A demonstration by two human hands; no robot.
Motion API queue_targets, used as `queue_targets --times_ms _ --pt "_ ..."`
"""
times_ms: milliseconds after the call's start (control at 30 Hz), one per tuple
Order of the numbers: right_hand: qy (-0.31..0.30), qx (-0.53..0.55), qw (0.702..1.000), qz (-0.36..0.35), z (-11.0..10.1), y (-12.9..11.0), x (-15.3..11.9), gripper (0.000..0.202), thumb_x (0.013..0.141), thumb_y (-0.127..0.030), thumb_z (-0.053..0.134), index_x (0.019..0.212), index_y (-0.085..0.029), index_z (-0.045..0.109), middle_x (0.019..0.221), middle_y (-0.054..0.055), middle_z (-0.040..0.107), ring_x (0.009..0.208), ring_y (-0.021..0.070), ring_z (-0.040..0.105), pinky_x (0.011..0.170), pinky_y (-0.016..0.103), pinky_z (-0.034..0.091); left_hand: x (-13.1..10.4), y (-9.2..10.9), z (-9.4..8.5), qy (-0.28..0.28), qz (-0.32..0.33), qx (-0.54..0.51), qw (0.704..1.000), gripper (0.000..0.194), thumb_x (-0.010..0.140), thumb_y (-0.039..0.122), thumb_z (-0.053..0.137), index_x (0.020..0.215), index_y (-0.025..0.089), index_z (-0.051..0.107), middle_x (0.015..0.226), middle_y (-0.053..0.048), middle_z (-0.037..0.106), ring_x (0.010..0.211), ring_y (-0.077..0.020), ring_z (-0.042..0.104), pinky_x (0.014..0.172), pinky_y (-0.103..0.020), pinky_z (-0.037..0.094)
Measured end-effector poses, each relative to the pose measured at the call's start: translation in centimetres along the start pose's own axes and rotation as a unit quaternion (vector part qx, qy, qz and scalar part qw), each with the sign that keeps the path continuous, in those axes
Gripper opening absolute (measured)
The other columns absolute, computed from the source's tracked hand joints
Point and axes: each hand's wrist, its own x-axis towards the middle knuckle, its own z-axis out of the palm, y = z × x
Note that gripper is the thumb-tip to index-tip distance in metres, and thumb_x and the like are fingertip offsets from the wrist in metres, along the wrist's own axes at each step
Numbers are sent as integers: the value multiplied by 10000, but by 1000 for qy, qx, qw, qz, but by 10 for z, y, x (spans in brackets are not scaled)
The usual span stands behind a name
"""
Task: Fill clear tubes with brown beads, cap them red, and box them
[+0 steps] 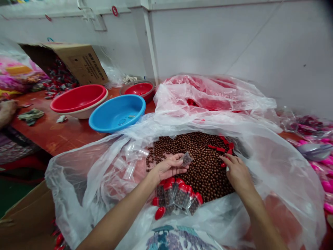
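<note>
My left hand [171, 166] pinches a small clear plastic container [187, 159] with brown beads inside, tilted above a large heap of brown beads [205, 170]. At the heap's right side my right hand [238, 173] has its fingers closed at a red cap [223, 165], partly hidden by them. More loose red caps [230, 147] lie just beyond these fingertips. Below my left hand rest several filled containers with red caps [180, 196]. Several clear empty containers [130, 169] are scattered to the left of the heap.
A clear plastic sheet [78, 177] spreads under the beads. Behind it stand a blue basin [117, 113], a red basin [79, 99] and a plastic bag of red pieces [213, 93]. Farther left are a cardboard box [80, 64] and another person's arm [6, 113]. Pink packs [327, 163] lie at right.
</note>
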Motion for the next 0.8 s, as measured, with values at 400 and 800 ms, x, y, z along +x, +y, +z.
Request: queue_targets --times_ms 400,800 --pt "-16 41 999 11 16 -1 57 516 659 -2 432 1129 -142 592 1029 101 634 873 218 527 805 332 416 -21 -3 48 47 131 29 990 363 674 156 723 987 152 538 985 -105 660 905 -228 651 753 -301 518" --pt "-25 363 922 136 -1 -26 40 402 834 -272 429 1224 -202 498 954 51 642 716 177 573 620 294 452 -24 -5 47 84 152 60 983 396 633 171 751 976 153 554 984 -96 665 943 -223 631 791 -331 509"
